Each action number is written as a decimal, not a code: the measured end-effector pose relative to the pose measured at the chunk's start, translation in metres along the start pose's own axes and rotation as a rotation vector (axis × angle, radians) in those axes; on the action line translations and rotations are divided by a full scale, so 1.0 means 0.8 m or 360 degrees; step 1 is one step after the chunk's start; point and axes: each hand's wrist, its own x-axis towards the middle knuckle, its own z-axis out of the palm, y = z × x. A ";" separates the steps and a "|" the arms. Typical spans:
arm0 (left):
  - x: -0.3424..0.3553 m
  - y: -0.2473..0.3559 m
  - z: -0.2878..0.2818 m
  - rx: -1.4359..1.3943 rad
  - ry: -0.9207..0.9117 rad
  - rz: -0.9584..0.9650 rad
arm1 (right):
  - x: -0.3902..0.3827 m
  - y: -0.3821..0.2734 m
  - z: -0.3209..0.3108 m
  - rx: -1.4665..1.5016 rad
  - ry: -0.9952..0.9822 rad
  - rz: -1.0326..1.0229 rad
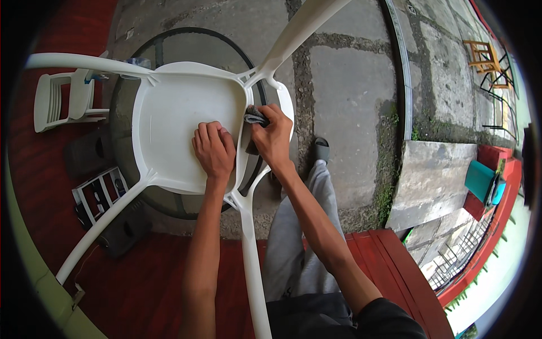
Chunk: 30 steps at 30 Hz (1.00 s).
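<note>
Two hands work on an upturned white chair (180, 121) lying on a round glass table (121, 147). Left hand (213, 150) presses flat, fingers together, on the chair's underside near its right rim. Just beside it, right hand (272, 135) pinches a dark cloth (255, 117) against that rim. Another white chair (62, 101) stands left of the table.
</note>
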 end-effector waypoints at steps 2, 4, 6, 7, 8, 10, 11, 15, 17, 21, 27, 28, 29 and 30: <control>0.000 0.000 0.001 0.0005 0.0002 -0.0009 | 0.005 0.001 0.002 0.0037 -0.0002 -0.0015; 0.000 0.001 0.003 -0.0020 0.0034 -0.0003 | 0.012 0.003 0.006 0.0068 -0.0001 -0.0008; 0.002 0.003 0.006 0.0015 0.0024 -0.0033 | 0.020 0.006 0.009 -0.0052 0.0066 -0.0097; 0.002 0.004 0.008 0.0013 0.0042 -0.0035 | 0.023 0.008 0.011 -0.0031 0.0052 -0.0055; 0.002 0.005 0.009 0.0021 0.0034 -0.0040 | 0.028 0.009 0.012 -0.0006 0.0069 -0.0095; 0.004 0.007 0.012 0.0042 0.0075 -0.0023 | 0.040 0.010 0.014 -0.0084 0.0071 -0.0115; 0.004 0.008 0.013 0.0051 0.0069 -0.0029 | 0.047 0.010 0.016 -0.0062 0.0084 -0.0162; 0.006 0.009 0.014 0.0091 0.0068 -0.0033 | 0.075 0.009 0.022 -0.0128 0.0143 -0.0267; 0.007 0.009 0.014 0.0114 0.0080 -0.0023 | 0.080 0.009 0.022 -0.0068 0.0178 -0.0173; 0.008 0.009 0.014 0.0108 0.0079 -0.0043 | 0.065 0.014 0.015 0.0054 0.0059 0.0057; 0.009 0.010 0.016 0.0128 0.0086 -0.0056 | 0.008 0.018 -0.003 -0.0051 -0.0134 -0.0169; 0.009 0.010 0.016 0.0130 0.0094 -0.0051 | -0.004 0.017 -0.005 -0.0055 -0.0141 -0.0167; 0.009 0.010 0.016 0.0137 0.0091 -0.0062 | -0.016 0.016 -0.007 -0.0061 -0.0168 -0.0183; 0.009 0.010 0.016 0.0132 0.0083 -0.0080 | -0.028 0.014 -0.008 -0.0080 -0.0194 -0.0183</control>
